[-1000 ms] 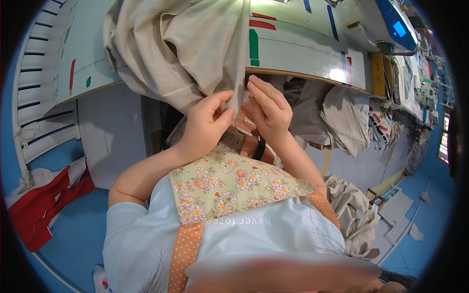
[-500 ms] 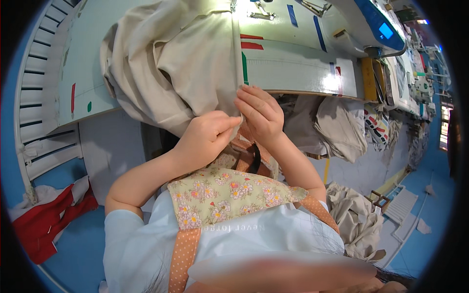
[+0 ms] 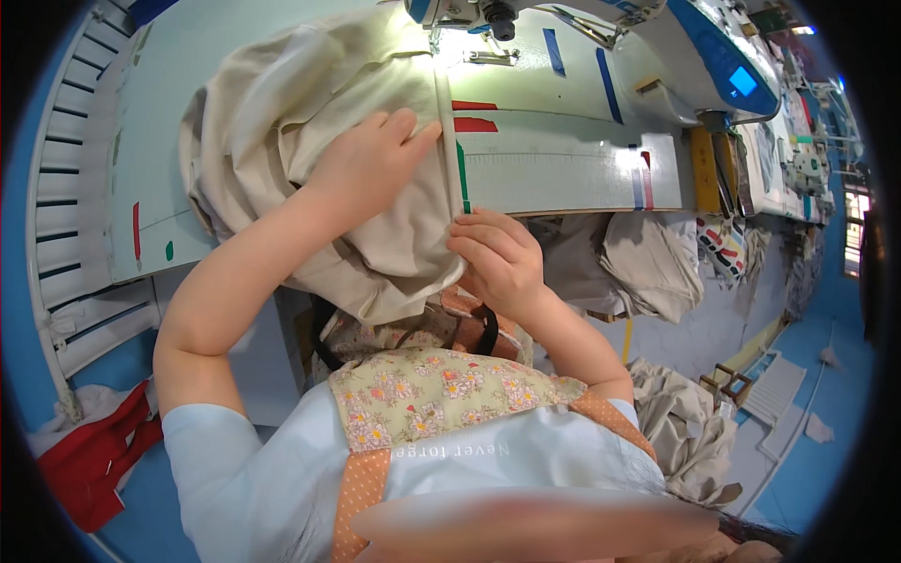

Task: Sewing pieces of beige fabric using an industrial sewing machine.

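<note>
Here the beige fabric [image 3: 310, 141] lies bunched on the pale table [image 3: 563, 159] of an industrial sewing machine [image 3: 601, 23], its long folded edge running straight down from the needle area at the top of the view to the table's front edge, where the rest hangs over toward the lap. Left hand [image 3: 366, 164]: laid flat on the cloth just left of that edge, fingers together and reaching toward the seam line, palm pressing the cloth to the table. Right hand [image 3: 497, 258]: at the table's front edge, fingers curled and pinching the lower end of the folded edge, thumb side against it. Coloured tape marks, red [image 3: 474, 124] and green [image 3: 462, 174], lie on the table just beside the edge, seemingly as guides. Judgement: the step in hand is aligning and flattening the seam edge ahead of the presser foot; stitching does not look under way here, though the needle itself is too small to tell. The next move would call for keeping the fold straight against the tape marks, holding even tension between the two hands, and feeding the edge upward without letting the bunched bulk on the left drag it off line. More beige pieces [image 3: 648, 263] hang near the table on the right.
</note>
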Demonstrator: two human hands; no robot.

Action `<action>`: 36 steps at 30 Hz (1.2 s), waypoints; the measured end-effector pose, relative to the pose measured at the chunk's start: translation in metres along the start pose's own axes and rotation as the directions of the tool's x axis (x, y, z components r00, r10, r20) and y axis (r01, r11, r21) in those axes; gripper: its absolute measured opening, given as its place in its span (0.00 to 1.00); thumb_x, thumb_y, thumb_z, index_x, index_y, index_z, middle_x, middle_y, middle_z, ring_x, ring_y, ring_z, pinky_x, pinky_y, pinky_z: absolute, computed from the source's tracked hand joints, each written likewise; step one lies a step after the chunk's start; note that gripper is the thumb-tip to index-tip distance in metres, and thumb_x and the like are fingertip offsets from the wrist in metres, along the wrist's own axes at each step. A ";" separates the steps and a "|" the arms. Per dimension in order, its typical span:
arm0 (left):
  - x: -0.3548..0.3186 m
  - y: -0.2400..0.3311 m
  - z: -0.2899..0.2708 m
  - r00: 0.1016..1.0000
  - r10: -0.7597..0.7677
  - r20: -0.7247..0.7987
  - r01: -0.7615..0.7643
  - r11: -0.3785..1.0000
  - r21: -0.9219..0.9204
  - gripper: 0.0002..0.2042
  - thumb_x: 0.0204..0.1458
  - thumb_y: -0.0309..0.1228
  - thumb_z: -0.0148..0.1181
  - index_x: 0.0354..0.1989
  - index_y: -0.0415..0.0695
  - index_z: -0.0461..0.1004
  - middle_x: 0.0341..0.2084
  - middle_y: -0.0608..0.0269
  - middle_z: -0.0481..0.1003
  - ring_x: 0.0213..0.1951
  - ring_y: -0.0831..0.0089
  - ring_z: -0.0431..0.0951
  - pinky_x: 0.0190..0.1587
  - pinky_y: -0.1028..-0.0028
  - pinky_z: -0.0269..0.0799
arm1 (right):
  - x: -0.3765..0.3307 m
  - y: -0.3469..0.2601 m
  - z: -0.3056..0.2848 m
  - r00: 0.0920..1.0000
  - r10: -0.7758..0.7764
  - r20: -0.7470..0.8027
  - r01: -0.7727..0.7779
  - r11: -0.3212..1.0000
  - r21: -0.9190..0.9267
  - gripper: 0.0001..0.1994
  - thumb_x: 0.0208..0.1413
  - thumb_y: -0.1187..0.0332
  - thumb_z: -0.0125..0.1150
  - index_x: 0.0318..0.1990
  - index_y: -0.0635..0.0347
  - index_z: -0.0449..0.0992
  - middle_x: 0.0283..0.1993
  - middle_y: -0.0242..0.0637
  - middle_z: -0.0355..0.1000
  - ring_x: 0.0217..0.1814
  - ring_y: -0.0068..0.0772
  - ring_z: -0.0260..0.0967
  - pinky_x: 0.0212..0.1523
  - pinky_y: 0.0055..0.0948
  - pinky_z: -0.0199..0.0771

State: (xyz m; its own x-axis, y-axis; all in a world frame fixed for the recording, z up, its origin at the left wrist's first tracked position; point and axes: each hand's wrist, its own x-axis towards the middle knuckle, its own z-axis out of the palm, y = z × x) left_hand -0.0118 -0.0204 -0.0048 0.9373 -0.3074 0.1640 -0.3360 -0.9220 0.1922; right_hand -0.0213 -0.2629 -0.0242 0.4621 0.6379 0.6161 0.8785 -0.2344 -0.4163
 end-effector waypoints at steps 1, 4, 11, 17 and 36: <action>-0.001 -0.002 0.000 0.996 0.072 -0.056 -0.070 0.997 0.039 0.20 0.52 0.26 0.55 0.56 0.45 0.73 0.42 0.58 0.74 0.42 0.60 0.75 0.45 0.63 0.75 | 0.000 0.000 -0.001 1.000 0.008 0.023 -0.009 1.000 0.022 0.13 0.39 0.77 0.64 0.37 0.60 0.80 0.42 0.37 0.78 0.48 0.43 0.77 0.51 0.41 0.81; -0.001 -0.004 -0.001 0.973 0.196 -0.123 -0.185 0.978 0.096 0.20 0.51 0.26 0.55 0.56 0.45 0.74 0.50 0.61 0.74 0.52 0.63 0.73 0.53 0.63 0.71 | 0.003 0.004 -0.004 0.998 0.000 0.056 -0.003 0.999 0.053 0.13 0.39 0.76 0.64 0.37 0.61 0.79 0.42 0.37 0.78 0.48 0.43 0.77 0.50 0.41 0.81; 0.002 -0.008 -0.001 0.967 0.209 -0.147 -0.224 0.970 -0.094 0.19 0.51 0.26 0.55 0.54 0.47 0.75 0.59 0.66 0.72 0.60 0.63 0.70 0.60 0.61 0.66 | 0.007 0.011 -0.011 0.993 -0.046 0.112 0.039 0.998 0.058 0.12 0.41 0.71 0.65 0.37 0.61 0.80 0.42 0.38 0.78 0.48 0.41 0.76 0.52 0.42 0.81; 0.005 -0.009 0.002 0.965 0.197 -0.172 -0.221 0.966 -0.136 0.20 0.48 0.24 0.59 0.53 0.50 0.76 0.56 0.69 0.73 0.57 0.65 0.71 0.60 0.62 0.66 | 0.008 0.014 -0.010 0.989 -0.017 0.145 0.003 0.996 0.093 0.13 0.42 0.68 0.65 0.38 0.61 0.80 0.41 0.37 0.77 0.47 0.41 0.77 0.52 0.43 0.81; 0.017 -0.027 0.004 0.962 0.217 -0.164 -0.248 0.947 -0.205 0.26 0.38 0.20 0.61 0.51 0.50 0.77 0.55 0.70 0.74 0.56 0.64 0.71 0.61 0.60 0.66 | 0.025 0.017 0.001 0.995 0.025 0.099 -0.039 0.990 0.136 0.11 0.40 0.73 0.65 0.36 0.62 0.80 0.36 0.36 0.77 0.42 0.38 0.77 0.49 0.41 0.82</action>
State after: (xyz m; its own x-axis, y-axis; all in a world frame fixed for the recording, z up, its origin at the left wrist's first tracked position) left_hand 0.0140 -0.0015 -0.0109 0.8142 -0.4573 0.3578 -0.5696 -0.7486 0.3394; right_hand 0.0054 -0.2501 -0.0164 0.4697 0.7015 0.5360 0.8353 -0.1567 -0.5270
